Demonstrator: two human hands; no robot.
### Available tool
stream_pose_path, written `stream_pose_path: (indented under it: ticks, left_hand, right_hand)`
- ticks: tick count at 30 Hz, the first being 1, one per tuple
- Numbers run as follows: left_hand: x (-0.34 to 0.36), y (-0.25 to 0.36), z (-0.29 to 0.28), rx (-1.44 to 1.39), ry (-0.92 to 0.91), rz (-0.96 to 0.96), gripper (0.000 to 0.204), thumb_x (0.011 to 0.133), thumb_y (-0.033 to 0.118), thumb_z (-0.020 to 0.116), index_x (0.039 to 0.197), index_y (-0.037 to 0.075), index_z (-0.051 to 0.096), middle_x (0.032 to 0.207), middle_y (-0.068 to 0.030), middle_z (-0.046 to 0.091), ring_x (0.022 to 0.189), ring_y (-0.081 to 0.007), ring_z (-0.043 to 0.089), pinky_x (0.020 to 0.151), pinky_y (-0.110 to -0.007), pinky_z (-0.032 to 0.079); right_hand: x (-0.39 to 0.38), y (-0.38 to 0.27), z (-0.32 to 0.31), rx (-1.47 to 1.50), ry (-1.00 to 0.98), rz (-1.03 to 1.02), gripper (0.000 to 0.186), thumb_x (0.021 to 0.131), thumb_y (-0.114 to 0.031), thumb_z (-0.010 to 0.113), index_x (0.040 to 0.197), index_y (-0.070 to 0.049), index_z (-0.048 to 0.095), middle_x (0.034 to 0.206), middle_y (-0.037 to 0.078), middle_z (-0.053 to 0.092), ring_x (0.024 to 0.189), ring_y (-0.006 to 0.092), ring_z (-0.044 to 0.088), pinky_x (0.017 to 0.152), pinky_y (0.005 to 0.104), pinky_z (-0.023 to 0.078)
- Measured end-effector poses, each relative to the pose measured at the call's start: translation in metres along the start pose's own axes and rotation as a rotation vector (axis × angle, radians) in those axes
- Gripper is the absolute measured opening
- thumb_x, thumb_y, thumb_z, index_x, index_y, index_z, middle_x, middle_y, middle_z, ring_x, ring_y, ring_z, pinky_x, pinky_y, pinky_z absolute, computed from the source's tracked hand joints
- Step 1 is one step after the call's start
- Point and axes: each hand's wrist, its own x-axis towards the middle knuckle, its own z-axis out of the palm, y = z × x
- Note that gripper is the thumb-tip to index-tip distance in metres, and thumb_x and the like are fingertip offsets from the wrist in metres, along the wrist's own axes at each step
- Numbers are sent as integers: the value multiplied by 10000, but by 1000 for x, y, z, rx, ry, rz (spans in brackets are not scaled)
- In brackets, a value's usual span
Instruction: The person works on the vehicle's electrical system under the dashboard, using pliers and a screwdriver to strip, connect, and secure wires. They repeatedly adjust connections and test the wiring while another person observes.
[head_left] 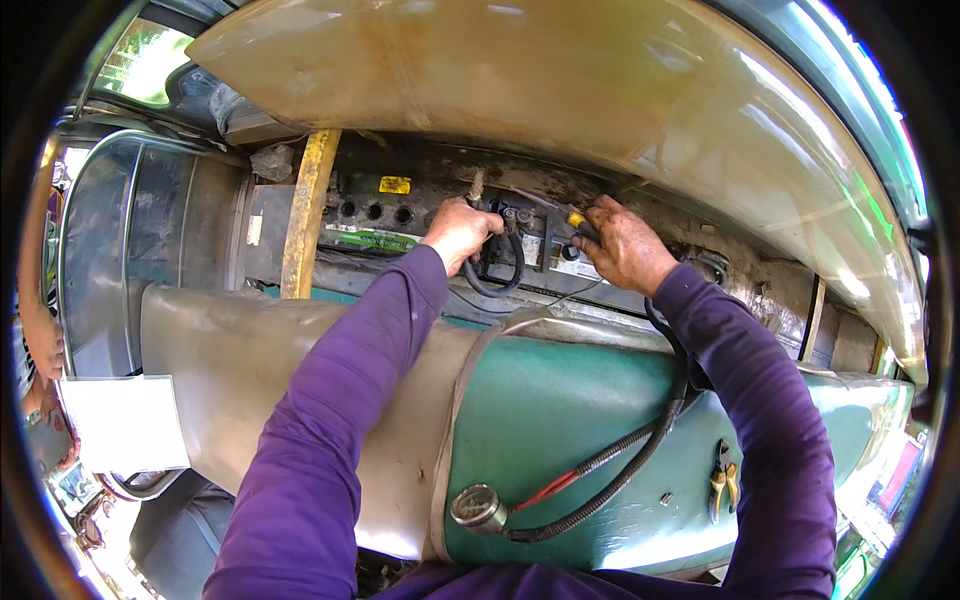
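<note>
My left hand (462, 236) is closed around a thick black cable (496, 292) that loops beside a battery terminal (518, 214). A screwdriver (577, 218) with a yellow and black handle is gripped in my right hand (628, 246), its thin shaft pointing left above the terminal. Both hands are over a row of dirty dark batteries in the compartment. The left battery (375, 224) has several round open cell holes and a green label strip. Which part of the cable lies inside my left fingers is hidden.
A raised tan panel (450, 80) hangs over the compartment; a yellow post (310, 215) stands left. On the green seat (560, 420) are a round gauge (479, 508) with a corrugated hose and pliers (722, 482). Another person's arm (40, 340) shows at the far left.
</note>
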Motion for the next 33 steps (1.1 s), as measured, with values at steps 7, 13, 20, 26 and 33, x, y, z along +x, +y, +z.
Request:
stream_pose_path:
  ticks: [7, 13, 20, 26, 33]
  left_hand:
    - [-5, 10, -2, -70, -43, -32, 317, 799, 200, 787, 604, 62, 579, 508, -34, 501, 405, -154, 475, 408, -345, 369]
    - [-1, 7, -3, -67, -86, -31, 422, 872, 297, 761, 574, 122, 519, 498, -8, 464, 401, -135, 434, 409, -336, 352]
    - [2, 3, -3, -16, -177, -19, 355, 939, 316, 708, 699, 123, 531, 548, 33, 436, 445, -102, 401, 434, -303, 332]
    - [4, -1, -7, -43, -266, -41, 377, 888, 339, 721, 722, 12, 634, 553, -5, 492, 480, -122, 482, 480, -345, 380]
    - [14, -18, 6, 236, -9, 457, 434, 906, 346, 634, 807, -76, 658, 800, -265, 689, 782, -400, 687, 735, -458, 521]
  right_hand:
    - [55, 38, 55, 79, -94, -121, 565, 820, -126, 642, 1337, 88, 557, 1444, 308, 474, 1377, 430, 428, 1174, 450, 354]
    - [77, 58, 60, 99, -50, -269, 540, 791, -133, 661, 1284, 71, 579, 1463, 310, 441, 1353, 450, 436, 1162, 458, 365]
    - [93, 66, 60, 129, -9, -387, 524, 758, -78, 675, 1263, 36, 596, 1557, 255, 361, 1408, 444, 391, 1183, 460, 348]
    - [103, 64, 61, 215, -40, -401, 440, 766, -83, 670, 1201, -19, 651, 1537, 267, 380, 1384, 445, 425, 1155, 466, 385]
    - [65, 44, 51, -49, -46, -412, 397, 851, -234, 649, 1170, 1, 654, 1222, 283, 606, 1121, 442, 578, 982, 472, 502]
